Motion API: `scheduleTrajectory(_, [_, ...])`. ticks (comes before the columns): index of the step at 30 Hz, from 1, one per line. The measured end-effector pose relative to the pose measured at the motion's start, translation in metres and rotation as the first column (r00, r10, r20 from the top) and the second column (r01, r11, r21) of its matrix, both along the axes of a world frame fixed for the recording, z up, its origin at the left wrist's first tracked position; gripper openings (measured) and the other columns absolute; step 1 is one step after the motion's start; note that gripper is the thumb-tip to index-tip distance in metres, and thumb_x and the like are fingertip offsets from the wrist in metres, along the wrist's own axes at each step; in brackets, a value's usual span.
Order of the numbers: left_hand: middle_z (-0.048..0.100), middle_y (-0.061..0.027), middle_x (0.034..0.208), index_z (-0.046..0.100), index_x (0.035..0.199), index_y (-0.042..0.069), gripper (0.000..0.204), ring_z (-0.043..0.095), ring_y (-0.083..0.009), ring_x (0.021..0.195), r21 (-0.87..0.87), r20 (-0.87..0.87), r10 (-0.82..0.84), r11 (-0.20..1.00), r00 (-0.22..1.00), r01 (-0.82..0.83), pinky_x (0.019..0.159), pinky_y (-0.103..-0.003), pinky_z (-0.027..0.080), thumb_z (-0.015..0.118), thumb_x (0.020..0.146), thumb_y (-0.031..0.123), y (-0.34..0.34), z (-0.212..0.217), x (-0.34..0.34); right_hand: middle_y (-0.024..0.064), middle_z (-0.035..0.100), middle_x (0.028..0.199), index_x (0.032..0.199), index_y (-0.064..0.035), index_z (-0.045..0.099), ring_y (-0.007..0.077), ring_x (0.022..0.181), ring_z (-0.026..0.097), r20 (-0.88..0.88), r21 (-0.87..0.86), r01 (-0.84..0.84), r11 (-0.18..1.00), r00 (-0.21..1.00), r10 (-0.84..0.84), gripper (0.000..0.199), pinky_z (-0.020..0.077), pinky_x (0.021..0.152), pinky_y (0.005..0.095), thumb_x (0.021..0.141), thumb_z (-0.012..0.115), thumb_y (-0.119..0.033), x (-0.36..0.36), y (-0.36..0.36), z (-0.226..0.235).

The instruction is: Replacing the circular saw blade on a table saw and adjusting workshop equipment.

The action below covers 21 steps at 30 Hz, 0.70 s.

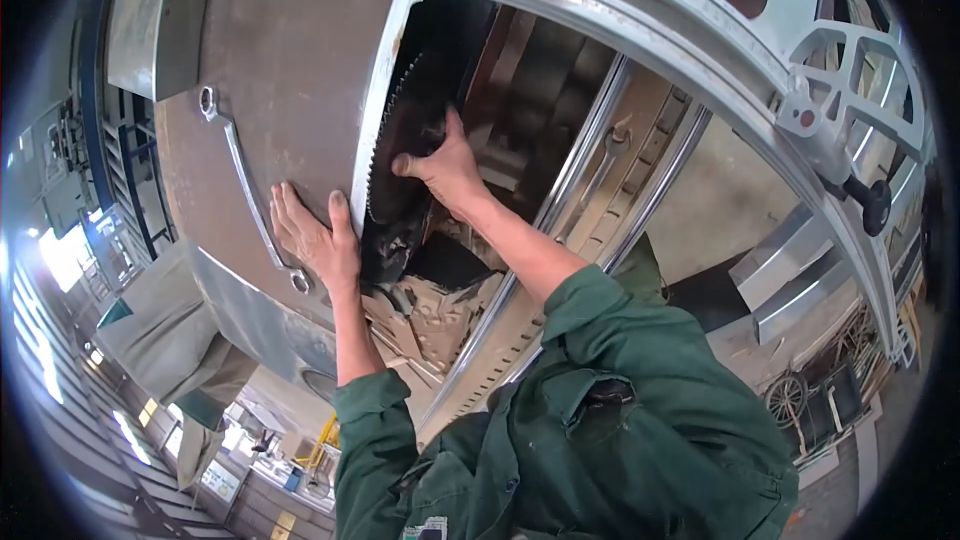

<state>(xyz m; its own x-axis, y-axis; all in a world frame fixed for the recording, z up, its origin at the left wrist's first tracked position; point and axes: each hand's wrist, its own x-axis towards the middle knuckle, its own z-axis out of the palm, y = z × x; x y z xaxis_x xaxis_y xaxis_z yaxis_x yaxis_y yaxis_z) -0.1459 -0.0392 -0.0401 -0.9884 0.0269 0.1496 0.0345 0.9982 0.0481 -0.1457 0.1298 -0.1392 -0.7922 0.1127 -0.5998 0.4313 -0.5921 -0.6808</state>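
My left hand (318, 238) lies flat on the brown machine table (290, 40), fingers stretched out, by the table's pale metal edge. A long double-ended ring wrench (245, 180) rests on the table just left of it. My right hand (450, 170) reaches into the open cavity beside the table. Its thumb and forefinger are spread apart; the other fingers are partly hidden. Close to it stands a dark toothed circular saw blade (385, 155), along the table's edge. In the dim cavity I cannot make out what the right fingertips touch.
Wood chips and offcuts (450, 310) lie at the cavity's bottom. Two bright round rails (580, 185) run past my right arm, with another wrench (605, 165) between them. An aluminium frame (690, 30) curves across the top right, carrying a grey angle-scale bracket (860, 80) and black knob (876, 208).
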Motion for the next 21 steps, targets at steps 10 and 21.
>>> scheduleTrajectory(10, [0.041, -0.0259, 0.148, 0.042, 0.143, -0.004, 0.077, 0.034, -0.0420, 0.139, 0.016, -0.025, 0.016, 1.000, 1.000, -0.015, 0.116, -0.051, 0.023, 0.064, 0.090, 0.047, 0.000, 0.003, 0.003, 0.0157, 0.050, 0.142, 0.155, 0.0047, 0.007, 0.0248, 0.133, 0.045, -0.086, -0.086, -0.125, 0.988, 0.989, 0.118, 0.132, 0.0349, 0.112, 0.0316, 0.060, 0.096, -0.019, -0.002, 0.003, -0.017])
scheduleTrajectory(21, [0.039, -0.0228, 0.151, 0.040, 0.145, 0.000, 0.080, 0.031, -0.0403, 0.141, 0.047, -0.015, 0.058, 0.997, 0.998, -0.058, 0.115, -0.053, 0.022, 0.063, 0.089, 0.051, 0.001, 0.001, 0.002, 0.0154, 0.044, 0.148, 0.155, 0.0041, -0.002, 0.0250, 0.133, 0.045, -0.121, -0.196, -0.195, 0.961, 0.977, 0.174, 0.141, 0.0345, 0.113, 0.0330, 0.059, 0.096, -0.025, -0.004, 0.020, -0.002])
